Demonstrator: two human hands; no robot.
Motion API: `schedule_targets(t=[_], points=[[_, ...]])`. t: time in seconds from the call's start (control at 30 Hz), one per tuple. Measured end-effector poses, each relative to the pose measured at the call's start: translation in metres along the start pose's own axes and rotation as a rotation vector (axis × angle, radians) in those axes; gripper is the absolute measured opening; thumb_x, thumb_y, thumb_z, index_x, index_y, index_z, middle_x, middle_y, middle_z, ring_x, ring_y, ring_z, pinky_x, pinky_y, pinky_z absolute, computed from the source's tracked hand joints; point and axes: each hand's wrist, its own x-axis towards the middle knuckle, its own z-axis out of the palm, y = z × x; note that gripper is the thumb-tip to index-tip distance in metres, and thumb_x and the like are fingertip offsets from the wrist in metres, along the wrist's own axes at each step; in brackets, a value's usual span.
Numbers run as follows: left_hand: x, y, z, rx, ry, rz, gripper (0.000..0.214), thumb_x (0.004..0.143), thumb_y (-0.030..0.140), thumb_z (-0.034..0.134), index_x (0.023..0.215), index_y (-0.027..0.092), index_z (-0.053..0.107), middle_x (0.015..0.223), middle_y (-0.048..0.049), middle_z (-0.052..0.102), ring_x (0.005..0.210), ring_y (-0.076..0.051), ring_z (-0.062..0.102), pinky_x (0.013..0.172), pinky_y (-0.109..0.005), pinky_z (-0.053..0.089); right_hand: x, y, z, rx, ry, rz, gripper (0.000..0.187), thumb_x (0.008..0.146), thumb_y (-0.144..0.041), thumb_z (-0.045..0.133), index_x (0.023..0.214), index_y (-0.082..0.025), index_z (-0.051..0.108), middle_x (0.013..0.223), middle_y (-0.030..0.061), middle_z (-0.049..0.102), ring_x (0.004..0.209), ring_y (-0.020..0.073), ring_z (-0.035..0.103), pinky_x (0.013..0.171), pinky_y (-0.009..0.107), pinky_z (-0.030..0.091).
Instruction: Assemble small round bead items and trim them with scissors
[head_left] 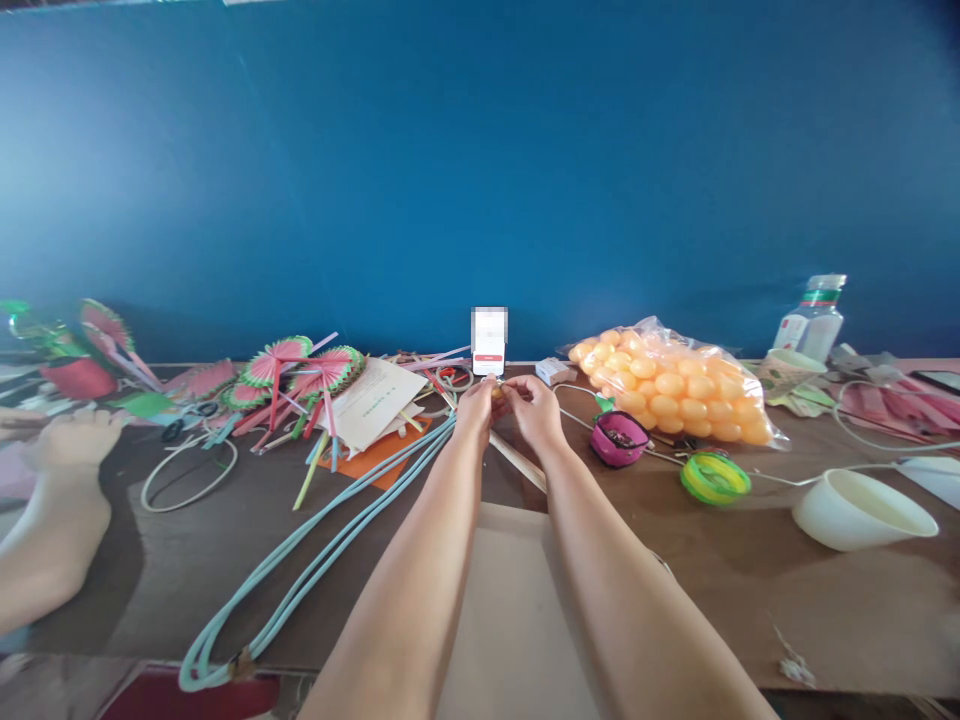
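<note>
My left hand (475, 408) and my right hand (534, 408) are close together over the far side of the table. Their fingers are pinched around something small and yellowish (497, 393), too small to name and partly hidden by the fingertips. Just behind the hands, a phone (489, 358) with a lit white screen leans upright against the blue wall. A pale flat strip (519, 462) lies on the table between my wrists. Under my forearms is a beige sheet or board (517, 590).
Left are light-blue tubing (300, 545), papers (373, 400), paper fans (328, 372), scissors (180, 425) and another person's hand (75, 437). Right are a bag of orange balls (675, 390), a purple pouch (619, 438), a yellow-green coil (715, 478), a white cup (855, 510) and a bottle (814, 325).
</note>
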Motion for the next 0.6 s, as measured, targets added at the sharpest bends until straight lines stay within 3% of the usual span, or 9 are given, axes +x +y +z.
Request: schedule_targets(t=[0.13,0.33,0.47,0.6], points=[[0.004,-0.003,-0.002,-0.02,0.008,-0.005,0.015,0.087,0.028,0.067,0.081,0.014,0.066,0.059,0.0012,0.055,0.053,-0.011,0.056,0.064,-0.026,0.052,-0.006,-0.002,0.002,-0.263,-0.021,-0.118,0.012,0.083,-0.028,0.061,0.088,-0.026,0.071,0.095,0.0022,0.071,0.078,0.0184,0.063,0.078,0.034,0.048],[0.011,-0.006,-0.004,-0.036,0.051,-0.025,0.018,0.086,0.031,0.07,0.079,0.015,0.065,0.056,0.0024,0.053,0.049,-0.009,0.052,0.056,-0.022,0.047,-0.015,-0.008,0.006,-0.509,-0.051,-0.158,0.02,0.086,-0.026,0.058,0.098,-0.03,0.074,0.105,0.0042,0.068,0.081,0.02,0.063,0.075,0.033,0.046],[0.01,-0.005,-0.003,-0.059,0.057,-0.032,0.019,0.085,0.031,0.071,0.078,0.015,0.064,0.056,0.0022,0.053,0.049,-0.009,0.052,0.055,-0.021,0.046,-0.015,-0.005,0.008,-0.518,-0.022,-0.151,0.018,0.088,-0.03,0.057,0.097,-0.03,0.072,0.106,0.005,0.068,0.085,0.0212,0.063,0.076,0.034,0.046],[0.005,-0.002,-0.002,-0.079,0.028,-0.042,0.021,0.083,0.033,0.073,0.08,0.015,0.064,0.059,0.0015,0.056,0.05,-0.009,0.053,0.056,-0.021,0.048,-0.007,0.001,0.008,-0.343,0.019,-0.116,0.015,0.089,-0.03,0.054,0.092,-0.024,0.067,0.101,0.0069,0.069,0.088,0.0222,0.063,0.083,0.036,0.047]])
